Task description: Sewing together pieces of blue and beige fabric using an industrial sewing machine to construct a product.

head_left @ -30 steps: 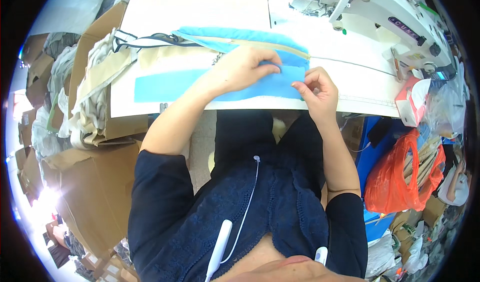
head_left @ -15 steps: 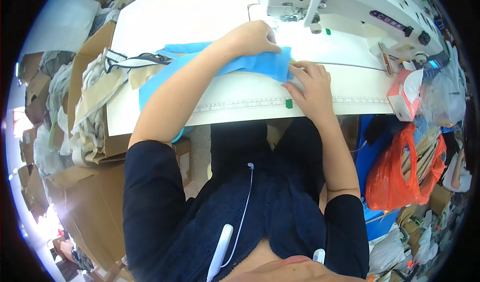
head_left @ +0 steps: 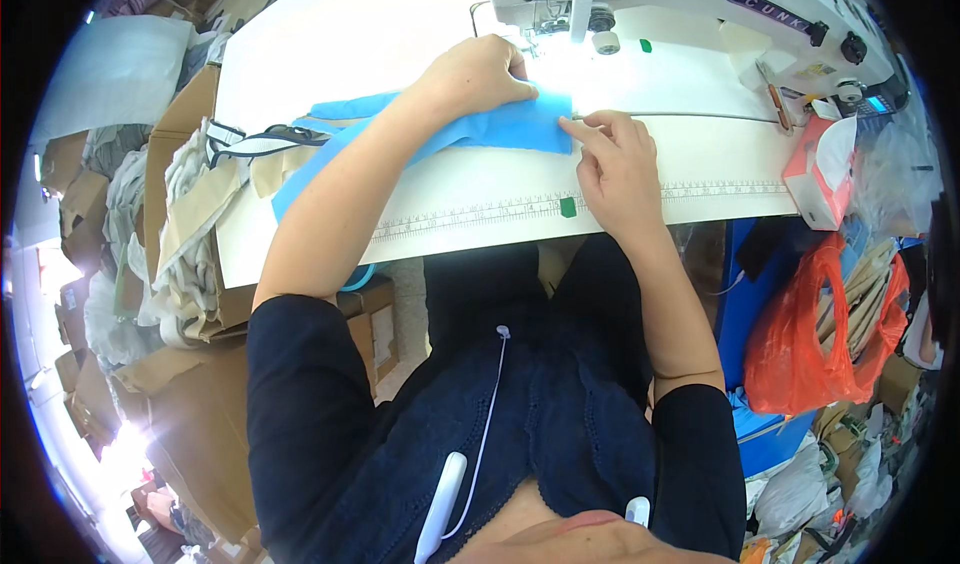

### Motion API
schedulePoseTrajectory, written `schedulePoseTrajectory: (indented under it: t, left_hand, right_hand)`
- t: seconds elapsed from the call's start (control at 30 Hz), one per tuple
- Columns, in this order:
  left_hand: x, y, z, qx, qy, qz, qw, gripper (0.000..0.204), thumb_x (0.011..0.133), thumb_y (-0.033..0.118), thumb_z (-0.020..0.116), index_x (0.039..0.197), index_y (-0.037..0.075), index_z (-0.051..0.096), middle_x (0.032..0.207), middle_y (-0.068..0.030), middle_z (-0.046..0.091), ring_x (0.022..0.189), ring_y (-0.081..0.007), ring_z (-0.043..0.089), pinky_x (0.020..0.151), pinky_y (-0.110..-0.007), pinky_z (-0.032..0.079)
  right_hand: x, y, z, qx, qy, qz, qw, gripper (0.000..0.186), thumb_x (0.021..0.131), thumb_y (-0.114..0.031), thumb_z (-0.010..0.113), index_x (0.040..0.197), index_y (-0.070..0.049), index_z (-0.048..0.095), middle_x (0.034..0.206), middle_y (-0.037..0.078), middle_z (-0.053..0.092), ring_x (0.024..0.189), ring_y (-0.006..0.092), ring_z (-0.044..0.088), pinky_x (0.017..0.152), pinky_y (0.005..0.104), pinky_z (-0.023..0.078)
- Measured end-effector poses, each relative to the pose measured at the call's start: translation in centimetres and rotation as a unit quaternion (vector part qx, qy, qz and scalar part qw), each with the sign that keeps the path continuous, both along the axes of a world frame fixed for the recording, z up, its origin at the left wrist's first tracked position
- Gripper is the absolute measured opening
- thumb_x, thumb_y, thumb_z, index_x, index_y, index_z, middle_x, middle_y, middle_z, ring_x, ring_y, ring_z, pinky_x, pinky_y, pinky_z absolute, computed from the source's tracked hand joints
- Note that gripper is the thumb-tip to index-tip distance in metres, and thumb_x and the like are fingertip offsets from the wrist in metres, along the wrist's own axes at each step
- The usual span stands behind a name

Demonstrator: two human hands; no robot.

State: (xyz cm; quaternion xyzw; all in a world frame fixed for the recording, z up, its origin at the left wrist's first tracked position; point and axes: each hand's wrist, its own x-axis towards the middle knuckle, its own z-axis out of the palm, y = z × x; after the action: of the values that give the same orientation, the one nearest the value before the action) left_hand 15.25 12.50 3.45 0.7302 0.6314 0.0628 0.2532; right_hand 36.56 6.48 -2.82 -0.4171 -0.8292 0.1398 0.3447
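Tabletop (head_left: 700,154): white, smooth. Along the near edge: ruler (head_left: 480,210), printed strip, with green tab (head_left: 568,207) upon it. At the near right corner: pink box (head_left: 822,174), white paper rising from it. Beyond the ruler, right of centre: right hand (head_left: 620,169), fingers loosely spread, thumb apart, index tip touching the right end of the cloth; nothing seen gripped. Cloth (head_left: 542,129): one long piece, blue, lying across the middle of the tabletop, its left end running under the left forearm toward the left edge. Judged light, thin and limp; likely to crease and sag when lifted by one end, and apt to slide on the smooth top; unlikely to break. Best hold, by judgement: a flat fingertip at the right end, with a second hand spread on the body to keep it level; pinching a single corner would let the rest droop. Left hand (head_left: 478,76): fingers bent over the far side of the cloth, thumb on it; whether they pinch or merely press, cannot tell. Toward the left edge: strap (head_left: 268,142), dark and white, in a loose tangle. Toward the far edge, right half: machine (head_left: 680,4), white sewing type, its lit needle area just beyond the left hand.
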Motion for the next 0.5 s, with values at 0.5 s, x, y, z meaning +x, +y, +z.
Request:
schedulePoseTrajectory:
  t: [0.5]
  left_hand:
    - [0.45, -0.29, -0.25, 0.046, 0.083, -0.032, 0.995, 0.041, 0.075, 0.038, 0.073, 0.098, 0.004, 0.070, 0.090, -0.0133, 0.069, 0.081, -0.0243, 0.067, 0.076, -0.034, 0.053]
  right_hand:
    - [-0.07, -0.24, 0.00, 0.008, -0.033, -0.005, 0.999, 0.038, 0.073, -0.001, 0.062, 0.109, -0.011, 0.070, 0.105, 0.005, 0.057, 0.099, 0.0239, 0.053, 0.088, 0.0396, 0.041]
